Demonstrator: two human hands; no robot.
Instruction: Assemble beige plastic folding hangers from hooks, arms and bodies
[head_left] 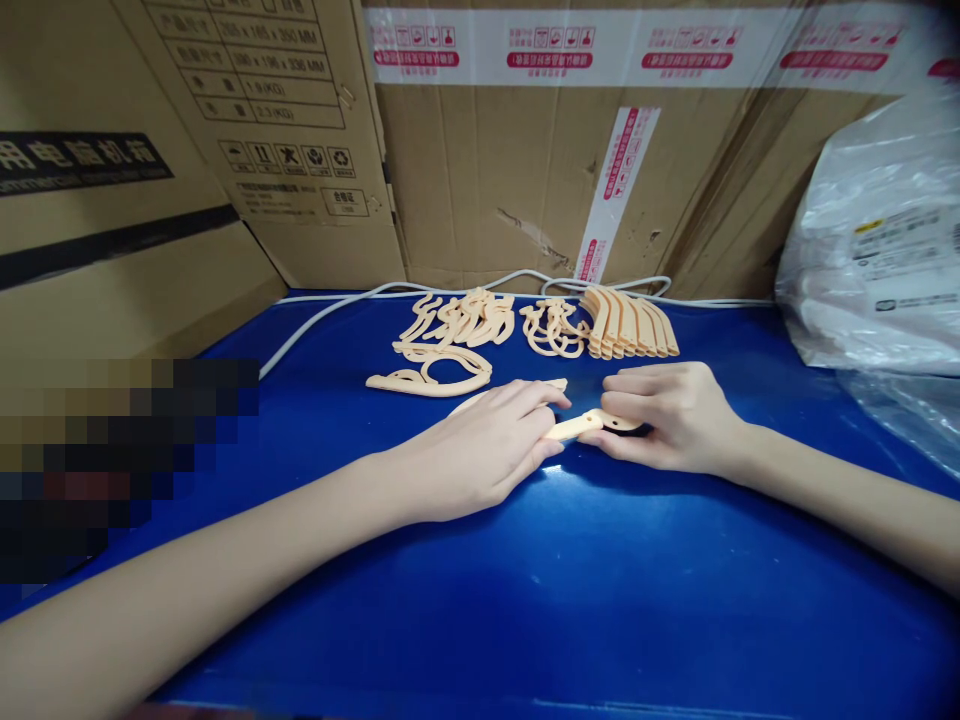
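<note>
My left hand [491,445] is closed around a beige plastic hanger piece [571,428], its thumb and fingertips near the piece's right end. My right hand [671,415] pinches a second beige hanger piece [622,421], which has a small hole in it. The two pieces meet end to end between the hands, just above the blue table [555,600]. Whether they are joined I cannot tell, as fingers cover much of both. Another beige strip end [556,384] shows behind my left fingers.
Behind the hands lie a pile of wavy beige pieces [469,318], assembled-looking curved pieces [442,375], loose hooks [555,328] and a neat row of curved arms [630,322]. A white cable [315,312] runs behind them. Cardboard boxes [480,180] wall the back; a plastic bag [877,240] sits right.
</note>
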